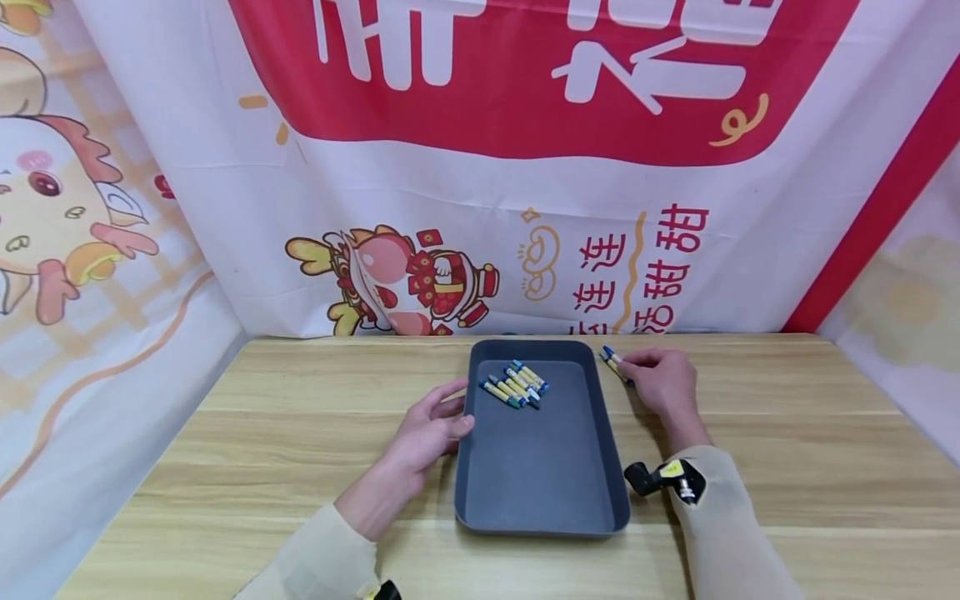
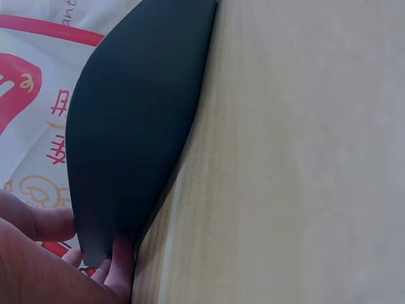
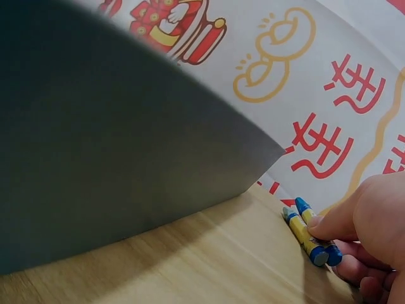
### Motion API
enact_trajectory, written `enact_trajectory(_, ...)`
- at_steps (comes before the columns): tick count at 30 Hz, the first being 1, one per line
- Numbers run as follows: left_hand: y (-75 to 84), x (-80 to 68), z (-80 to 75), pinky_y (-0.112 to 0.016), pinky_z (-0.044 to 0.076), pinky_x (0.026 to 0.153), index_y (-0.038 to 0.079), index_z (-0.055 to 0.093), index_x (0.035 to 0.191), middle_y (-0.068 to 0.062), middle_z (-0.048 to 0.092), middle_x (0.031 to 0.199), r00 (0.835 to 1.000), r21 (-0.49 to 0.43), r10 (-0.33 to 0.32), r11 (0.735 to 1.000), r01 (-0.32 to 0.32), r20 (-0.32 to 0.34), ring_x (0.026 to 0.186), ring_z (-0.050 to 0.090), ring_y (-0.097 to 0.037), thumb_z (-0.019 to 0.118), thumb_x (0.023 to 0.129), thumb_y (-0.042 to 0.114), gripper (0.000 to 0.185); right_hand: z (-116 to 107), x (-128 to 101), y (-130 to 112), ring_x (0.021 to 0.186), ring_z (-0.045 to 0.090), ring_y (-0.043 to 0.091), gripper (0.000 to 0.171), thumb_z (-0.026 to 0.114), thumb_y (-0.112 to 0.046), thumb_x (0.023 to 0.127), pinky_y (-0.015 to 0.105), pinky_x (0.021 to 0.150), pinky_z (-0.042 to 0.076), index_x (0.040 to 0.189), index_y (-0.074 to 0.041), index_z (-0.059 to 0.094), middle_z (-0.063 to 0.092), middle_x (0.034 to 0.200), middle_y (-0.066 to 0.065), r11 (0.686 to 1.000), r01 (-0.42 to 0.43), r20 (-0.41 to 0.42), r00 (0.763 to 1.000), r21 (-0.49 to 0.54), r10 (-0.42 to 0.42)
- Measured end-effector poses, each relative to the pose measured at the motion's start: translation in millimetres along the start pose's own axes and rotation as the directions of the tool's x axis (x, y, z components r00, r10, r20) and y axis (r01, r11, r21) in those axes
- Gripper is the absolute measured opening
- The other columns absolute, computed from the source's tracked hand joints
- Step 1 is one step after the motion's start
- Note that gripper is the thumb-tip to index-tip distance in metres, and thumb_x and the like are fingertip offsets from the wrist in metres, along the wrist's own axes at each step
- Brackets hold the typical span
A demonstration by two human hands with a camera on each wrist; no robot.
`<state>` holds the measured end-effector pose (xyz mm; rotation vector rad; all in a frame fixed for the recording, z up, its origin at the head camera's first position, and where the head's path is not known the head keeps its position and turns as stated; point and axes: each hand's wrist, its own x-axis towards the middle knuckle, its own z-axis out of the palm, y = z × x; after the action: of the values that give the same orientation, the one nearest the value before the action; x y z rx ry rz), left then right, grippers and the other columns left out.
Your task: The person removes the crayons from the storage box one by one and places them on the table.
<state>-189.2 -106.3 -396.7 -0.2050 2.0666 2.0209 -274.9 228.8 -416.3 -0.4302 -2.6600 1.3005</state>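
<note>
Wooden table (image 1: 225, 433): dark tray (image 1: 540, 500) at centre, 2 crayons (image 1: 613, 362) beside tray's right rim.

A pale wooden table (image 1: 787, 467) stands against white banners (image 1: 480, 208) printed with red characters and cartoon animals; light seems even, its source out of view.

Two blue-and-yellow crayons (image 3: 310, 232) lie side by side beside the grey tray (image 1: 540, 450).

left hand (image 1: 423, 433): fingers relaxed, resting | right hand (image 1: 663, 382): fingers curled, pinching
</note>
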Motion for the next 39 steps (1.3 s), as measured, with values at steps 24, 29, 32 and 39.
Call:
enact_trajectory(24,-1.0,-0.2,-1.5,-0.041,0.057,0.097,0.018,0.051,0.158,-0.021,0.054,0.159,1.0,0.003,-0.005,1.0,0.005,0.006,0.132,0.065,-0.033,0.064,0.102,0.002,0.06,-4.0,-1.3,0.9,0.111,0.064,0.034,0.028,0.073,-0.028,0.099,0.034,0.082,0.045,0.114,-0.006,0.082,0.079,0.117,0.018,0.998,-0.014,0.026,1.0,-0.067,0.016)
enact_trajectory(29,-0.7,1.2,-1.9,-0.041,0.057,0.098,0.02,0.051,0.158,-0.02,0.054,0.159,1.0,0.007,-0.012,1.0,0.011,0.006,0.133,0.064,-0.033,0.064,0.102,0.002,0.06,-4.7,0.1,1.4,0.112,0.064,0.034,0.03,0.071,-0.029,0.099,0.034,0.081,0.046,0.116,-0.006,0.081,0.079,0.119,0.018,0.997,-0.008,0.033,0.999,-0.076,0.01)
enact_trajectory(32,-0.4,2.0,-2.2,-0.042,0.056,0.101,0.022,0.051,0.158,-0.018,0.054,0.159,1.0,0.009,-0.023,1.0,0.023,0.004,0.134,0.063,-0.032,0.064,0.102,0.003,0.06,-5.4,1.0,0.9,0.111,0.063,0.033,0.031,0.072,-0.03,0.099,0.033,0.08,0.046,0.116,-0.005,0.081,0.078,0.119,0.018,0.997,-0.006,0.032,0.999,-0.077,0.008)
enact_trajectory(39,0.7,1.8,-1.9,-0.042,0.056,0.101,0.022,0.05,0.158,-0.018,0.053,0.16,1.0,0.007,-0.022,1.0,0.022,0.005,0.133,0.064,-0.033,0.064,0.102,0.003,0.061,-7.9,-0.5,0.1,0.111,0.064,0.033,0.036,0.074,-0.034,0.098,0.033,0.079,0.047,0.119,-0.005,0.08,0.077,0.123,0.019,0.997,-0.028,0.056,0.998,-0.071,0.032)
